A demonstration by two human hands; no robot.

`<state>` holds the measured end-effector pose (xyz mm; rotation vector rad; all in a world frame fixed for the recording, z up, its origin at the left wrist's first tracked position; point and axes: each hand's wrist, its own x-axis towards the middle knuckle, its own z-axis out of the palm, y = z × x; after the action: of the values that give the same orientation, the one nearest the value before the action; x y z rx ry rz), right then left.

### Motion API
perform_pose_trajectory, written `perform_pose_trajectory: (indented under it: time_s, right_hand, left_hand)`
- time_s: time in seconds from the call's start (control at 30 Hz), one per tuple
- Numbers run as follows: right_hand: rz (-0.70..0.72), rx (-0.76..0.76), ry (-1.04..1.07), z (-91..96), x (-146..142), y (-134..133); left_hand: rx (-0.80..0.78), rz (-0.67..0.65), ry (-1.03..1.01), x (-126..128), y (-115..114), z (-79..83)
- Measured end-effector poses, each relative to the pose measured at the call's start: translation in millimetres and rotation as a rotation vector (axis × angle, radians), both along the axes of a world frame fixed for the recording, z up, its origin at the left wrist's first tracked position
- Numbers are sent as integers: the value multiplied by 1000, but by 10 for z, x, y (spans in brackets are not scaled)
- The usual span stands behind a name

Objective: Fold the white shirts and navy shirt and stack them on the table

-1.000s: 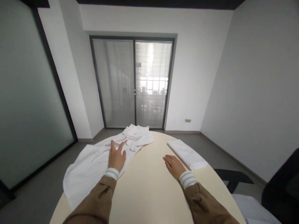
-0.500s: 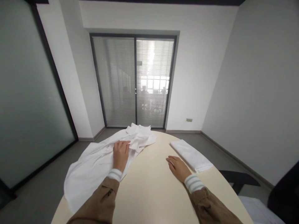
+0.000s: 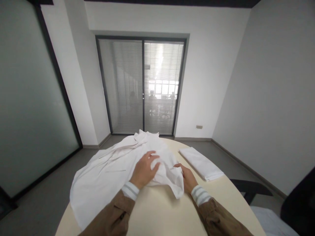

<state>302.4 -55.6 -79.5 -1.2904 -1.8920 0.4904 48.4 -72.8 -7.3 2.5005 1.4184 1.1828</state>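
A white shirt (image 3: 105, 183) lies spread and wrinkled over the left and middle of the round table, its crumpled end at the far edge. My left hand (image 3: 145, 168) is over the fabric with thumb and fingers apart and curved. It looks open, though whether it presses on the cloth I cannot tell. At the shirt's right side, my right hand (image 3: 189, 178) is closed on an edge of the fabric, which is lifted and hangs in loose folds. Beyond the right hand lies a folded white cloth (image 3: 201, 164), flat and apart from the shirt.
The round cream table (image 3: 157, 213) curves away on both sides. A dark chair armrest (image 3: 251, 186) and a pale cloth-like surface (image 3: 270, 219) are at the lower right. Ahead stands a glass door (image 3: 142, 85) with blinds; frosted glass (image 3: 27, 108) is on the left.
My left hand has moved right and nearer. Part of the shirt now reaches across the table middle, and my right hand, earlier resting on the table, has taken its edge.
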Motion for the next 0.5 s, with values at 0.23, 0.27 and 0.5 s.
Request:
perform_pose_trajectory:
  time_s: [0.23,0.27,0.5]
  right_hand:
    - [14,-1,1,20,1,-23]
    - [10,-4,-1,24,0,-26]
    - [22,-18,56,15,-7,-28]
  left_hand:
    - [-71,749,127,-998,599,-398]
    - [-74,779,149,-1052,620,-444]
    - [23,885,129,-1097,612,-510]
